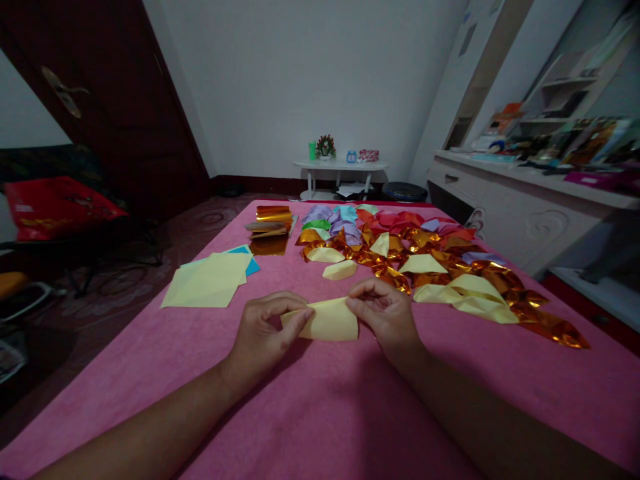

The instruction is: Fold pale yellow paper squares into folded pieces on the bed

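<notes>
A pale yellow sheet of paper (331,323), folded or rolled over into a strip, is held up just above the pink cloth in the middle. My left hand (270,327) pinches its left end between thumb and fingers. At the upper right corner, the thumb and fingertips of my right hand (383,313) close on the same paper. Beyond my hands lies a small folded yellow paper piece (340,269). To the left sits a loose stack of flat yellow sheets (207,283), with a blue sheet (253,267) showing beneath.
On the pink-covered table (320,420), a heap of folded coloured papers and shiny orange foil pieces (555,327) spreads over the right side. A pile of gold foil sheets (273,223) lies at the back left. Beyond stand a small white table (335,165) and a white dresser (510,200).
</notes>
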### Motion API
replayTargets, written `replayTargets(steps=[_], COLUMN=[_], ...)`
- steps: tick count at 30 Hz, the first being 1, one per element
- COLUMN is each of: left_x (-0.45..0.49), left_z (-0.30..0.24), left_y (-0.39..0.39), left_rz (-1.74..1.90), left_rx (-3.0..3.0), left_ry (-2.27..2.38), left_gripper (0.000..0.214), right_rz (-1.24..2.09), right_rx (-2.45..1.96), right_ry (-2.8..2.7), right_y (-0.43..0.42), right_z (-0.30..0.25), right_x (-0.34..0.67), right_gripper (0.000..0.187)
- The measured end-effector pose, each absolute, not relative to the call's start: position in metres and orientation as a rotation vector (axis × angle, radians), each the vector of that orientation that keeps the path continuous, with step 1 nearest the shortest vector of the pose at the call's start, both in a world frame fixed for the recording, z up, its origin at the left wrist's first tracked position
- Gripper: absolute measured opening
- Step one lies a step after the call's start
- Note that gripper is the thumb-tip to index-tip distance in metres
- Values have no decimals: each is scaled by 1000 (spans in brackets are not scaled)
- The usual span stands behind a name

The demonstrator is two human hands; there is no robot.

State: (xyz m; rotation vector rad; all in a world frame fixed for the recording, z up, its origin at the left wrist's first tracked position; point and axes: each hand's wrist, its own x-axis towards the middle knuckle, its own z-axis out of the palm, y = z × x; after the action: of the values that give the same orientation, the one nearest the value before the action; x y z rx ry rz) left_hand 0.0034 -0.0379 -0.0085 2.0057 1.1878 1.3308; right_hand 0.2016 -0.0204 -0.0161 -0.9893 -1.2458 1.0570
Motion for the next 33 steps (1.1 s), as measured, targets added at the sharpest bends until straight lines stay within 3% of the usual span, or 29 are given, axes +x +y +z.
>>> replayTargets(steps=[10,17,33], left_x=[7,8,8], left_z=[-10,-10,-15], left_y=[-40,-42,-42], left_rz=[1314,1314,1307], left_rx=[2000,2020,2082], left_ry=[1157,1109,1072], left_gripper=[14,13,11], right_rz=[1226,1097,935], right_rx=[-966,-911,-836], right_ry=[-1389,-1609,-1792], right_y=[-24,-26,-28], right_z=[-24,-22,-17], right_x=[198,198,197], right_gripper=[16,9,16])
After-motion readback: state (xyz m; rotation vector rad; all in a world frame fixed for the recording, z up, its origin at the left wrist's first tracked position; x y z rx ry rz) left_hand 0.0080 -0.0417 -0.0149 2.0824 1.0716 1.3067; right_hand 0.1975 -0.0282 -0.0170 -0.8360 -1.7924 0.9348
